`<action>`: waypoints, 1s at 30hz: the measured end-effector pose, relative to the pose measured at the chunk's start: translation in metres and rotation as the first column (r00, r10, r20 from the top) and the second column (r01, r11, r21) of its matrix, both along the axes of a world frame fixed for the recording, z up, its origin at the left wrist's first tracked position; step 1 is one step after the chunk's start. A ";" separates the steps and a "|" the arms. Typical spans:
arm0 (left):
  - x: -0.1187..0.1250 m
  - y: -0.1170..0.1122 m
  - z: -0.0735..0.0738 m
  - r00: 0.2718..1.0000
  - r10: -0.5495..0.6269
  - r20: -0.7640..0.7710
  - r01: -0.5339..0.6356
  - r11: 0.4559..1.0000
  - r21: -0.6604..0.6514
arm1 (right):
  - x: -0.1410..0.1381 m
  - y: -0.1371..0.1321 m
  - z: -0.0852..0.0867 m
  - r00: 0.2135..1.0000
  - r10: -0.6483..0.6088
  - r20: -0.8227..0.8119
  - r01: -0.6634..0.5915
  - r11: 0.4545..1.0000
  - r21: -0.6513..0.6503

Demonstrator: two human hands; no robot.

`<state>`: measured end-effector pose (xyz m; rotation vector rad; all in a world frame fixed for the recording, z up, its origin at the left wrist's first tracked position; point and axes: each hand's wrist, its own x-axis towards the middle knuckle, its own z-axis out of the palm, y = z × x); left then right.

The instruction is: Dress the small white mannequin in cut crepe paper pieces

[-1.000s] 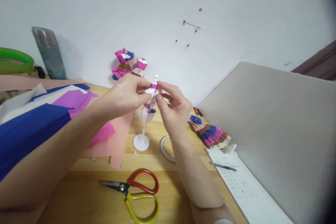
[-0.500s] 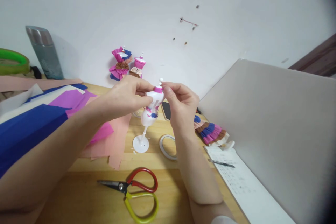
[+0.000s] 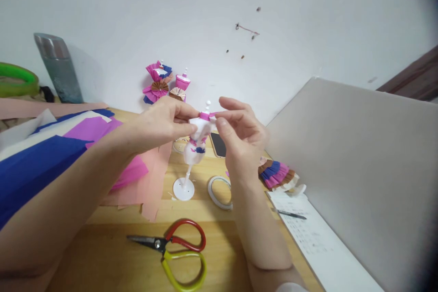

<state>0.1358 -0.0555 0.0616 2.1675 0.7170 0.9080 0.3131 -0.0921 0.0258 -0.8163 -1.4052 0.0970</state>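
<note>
A small white dress-form mannequin [image 3: 195, 151] stands on its round base, with bits of pink and blue at its waist. Around its neck is a narrow pink paper strip [image 3: 205, 116]. My left hand [image 3: 167, 118] closes its fingers and thumb on the mannequin's shoulder and neck from the left. On the other side, my right hand [image 3: 241, 134] pinches the strip's free end between thumb and forefinger, its other fingers loosely raised. A roll of double-sided tape [image 3: 210, 191] lies beside the base, partly behind my right wrist.
Scissors [image 3: 157, 243] with red and yellow handles lie in front. Coloured crepe paper [image 3: 41, 159] covers the left side. Two dressed mannequins [image 3: 159, 86] stand by the wall. At right are a phone [image 3: 218, 143], a ruffled paper dress [image 3: 275, 174], a pen [image 3: 291, 214] and a written sheet [image 3: 315, 242].
My right hand has shifted slightly right from the neck, and its fingers have spread. More of the strip's end now shows. My left hand stays nearly in place.
</note>
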 end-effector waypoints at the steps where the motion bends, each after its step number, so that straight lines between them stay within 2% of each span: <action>1: 0.000 0.000 0.000 1.000 -0.002 0.000 0.002 1.000 0.000 | -0.002 -0.002 0.000 0.997 -0.050 0.054 0.049 0.999 0.017; 5: 0.001 -0.002 -0.001 1.000 -0.016 0.005 0.016 1.000 0.003 | -0.004 -0.003 -0.001 0.983 -0.133 0.126 0.131 0.991 0.021; 9: 0.003 -0.004 -0.001 1.000 0.000 0.004 0.000 1.000 0.022 | -0.002 0.000 -0.001 0.990 -0.103 0.099 0.106 0.994 -0.026; 15: 0.008 -0.015 0.003 0.991 0.131 0.002 -0.131 0.985 0.109 | -0.001 -0.004 0.002 0.993 -0.090 0.077 0.092 0.995 -0.026; 22: 0.008 -0.018 0.004 0.988 0.153 -0.024 -0.145 0.968 0.203 | -0.004 -0.004 0.003 0.985 -0.126 0.117 0.128 0.992 -0.005; 26: 0.007 -0.015 0.003 0.987 0.157 -0.024 -0.148 0.967 0.209 | -0.002 -0.001 0.004 0.993 -0.062 0.098 0.067 0.997 -0.049; 30: 0.007 -0.012 0.002 0.988 0.151 -0.027 -0.144 0.973 0.178 | 0.001 -0.001 0.006 0.999 0.046 -0.009 -0.047 0.992 -0.117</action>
